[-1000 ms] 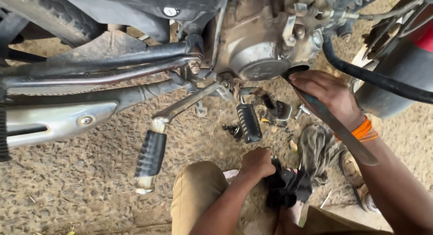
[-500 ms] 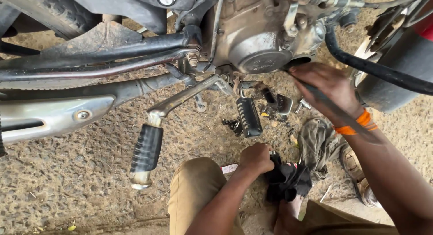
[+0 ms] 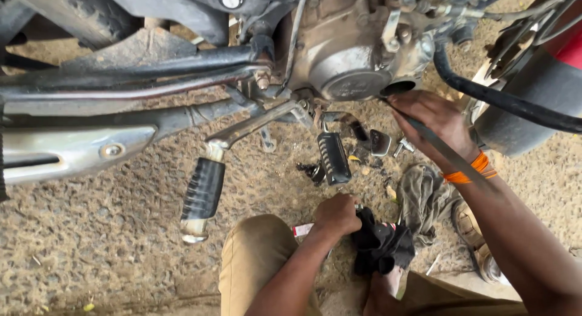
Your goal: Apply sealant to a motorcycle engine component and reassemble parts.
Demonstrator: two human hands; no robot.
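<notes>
My right hand (image 3: 433, 119) is up at the motorcycle's grey engine casing (image 3: 345, 67), just below a round opening (image 3: 397, 87) in it. Its fingers are closed on a long, thin dark tool (image 3: 451, 155) that runs slantwise from the opening down across my wrist, past an orange wristband (image 3: 470, 169). My left hand (image 3: 336, 214) is low in the middle, above my knee in tan trousers (image 3: 257, 267). It grips a crumpled black rag (image 3: 382, 246) on the ground.
Two black ribbed footpegs (image 3: 203, 192) (image 3: 333, 158) hang under the frame, over gravel. A chrome exhaust pipe (image 3: 66, 152) lies to the left and a thick black hose (image 3: 503, 101) curves at the right. An olive rag (image 3: 424, 198), small metal parts (image 3: 379, 143) and a sandal (image 3: 479, 243) lie nearby.
My right hand has stayed at the engine opening with the tool, shifting slightly. My left hand has kept its grip on the black rag. The view has dropped a little.
</notes>
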